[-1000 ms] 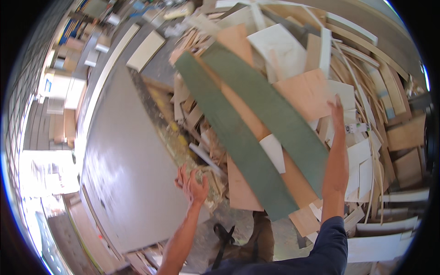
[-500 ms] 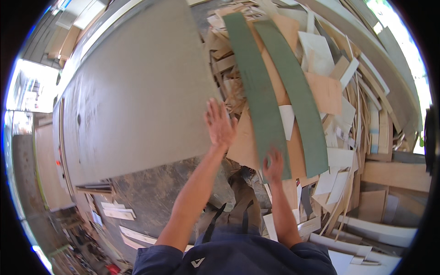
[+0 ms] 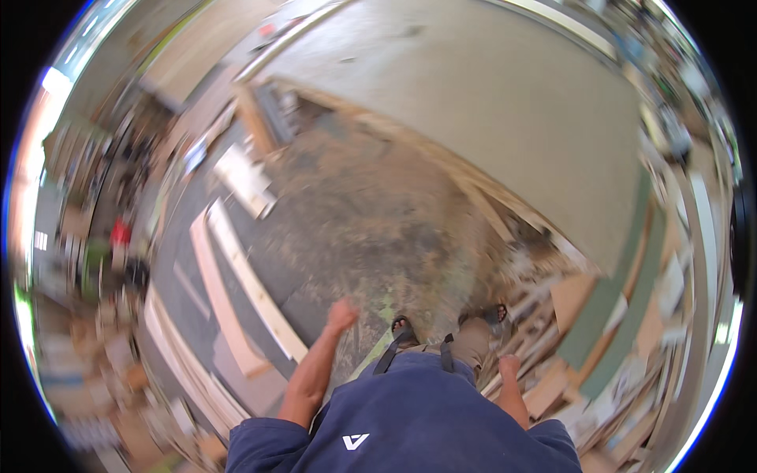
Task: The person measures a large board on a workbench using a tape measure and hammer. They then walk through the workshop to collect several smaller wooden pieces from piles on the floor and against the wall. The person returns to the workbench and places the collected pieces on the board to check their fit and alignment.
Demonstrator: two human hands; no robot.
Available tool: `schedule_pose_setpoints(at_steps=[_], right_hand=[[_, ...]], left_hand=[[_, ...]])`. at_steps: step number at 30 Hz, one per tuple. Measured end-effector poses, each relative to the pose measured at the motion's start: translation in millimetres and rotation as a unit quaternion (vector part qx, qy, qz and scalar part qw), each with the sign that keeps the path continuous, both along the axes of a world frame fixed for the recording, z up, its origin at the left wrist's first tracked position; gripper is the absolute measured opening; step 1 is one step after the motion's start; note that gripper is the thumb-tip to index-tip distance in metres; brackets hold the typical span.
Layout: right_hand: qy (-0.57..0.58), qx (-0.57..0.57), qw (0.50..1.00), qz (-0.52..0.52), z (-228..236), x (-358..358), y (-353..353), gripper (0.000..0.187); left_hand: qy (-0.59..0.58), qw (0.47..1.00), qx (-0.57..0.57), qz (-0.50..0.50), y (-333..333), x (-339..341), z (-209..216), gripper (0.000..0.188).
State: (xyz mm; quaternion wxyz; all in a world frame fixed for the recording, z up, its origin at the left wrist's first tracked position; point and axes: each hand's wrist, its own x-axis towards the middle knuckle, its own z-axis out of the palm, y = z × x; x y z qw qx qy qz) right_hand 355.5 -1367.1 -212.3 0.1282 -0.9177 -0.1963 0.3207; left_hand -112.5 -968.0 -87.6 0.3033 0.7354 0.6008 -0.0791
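Observation:
My left hand [image 3: 342,315] hangs over the dusty floor, blurred, with its fingers curled in and nothing showing in them. It is nearest to a long pale wooden strip [image 3: 254,280] lying on the floor. Low at my right side is my right hand [image 3: 509,365], beside the heap of wood offcuts [image 3: 544,388]. It looks small and smeared, so its fingers cannot be made out. Neither hand touches the large grey panel [image 3: 481,102] ahead. Two long green curved boards [image 3: 603,319] lie over the offcuts to the right.
A pinkish wooden strip [image 3: 223,296] and a short white board [image 3: 243,180] lie on the floor at the left. Mixed boxes and pieces [image 3: 110,347] crowd the far left. The grey panel's raw front edge [image 3: 473,175] overhangs the floor ahead.
The view has swung left, so the grey panel now lies ahead and the green boards at the far right. Both hands have dropped from near the panel and boards to my sides.

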Motion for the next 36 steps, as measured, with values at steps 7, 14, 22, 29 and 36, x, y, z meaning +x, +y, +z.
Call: schedule_pose_setpoints(at_steps=[7, 14, 22, 29, 36], right_hand=[[0.011, 0.086, 0.963, 0.255, 41.5, -64.5, 271.7, 0.025], [0.052, 0.165, 0.928, 0.330, 141.3, -178.6, 503.0, 0.025], [0.056, 0.053, 0.919, 0.387, 129.9, -244.6, 697.2, 0.028], [0.044, -0.005, 0.891, 0.452, 152.5, -374.0, 909.5, 0.032], [0.112, 0.068, 0.844, 0.520, 151.8, -544.0, 1093.2, 0.033]], left_hand=[[0.013, 0.854, 0.127, 0.504, -58.3, -292.4, 33.7, 0.038], [-0.245, 0.729, -0.087, 0.633, -75.4, -280.0, -44.6, 0.028], [-0.292, 0.691, -0.070, 0.658, 59.4, -337.7, -45.0, 0.027], [-0.277, 0.604, 0.005, 0.747, 158.5, -413.7, -7.6, 0.020], [-0.198, 0.801, -0.094, 0.557, 201.8, -450.4, -61.4, 0.019]])
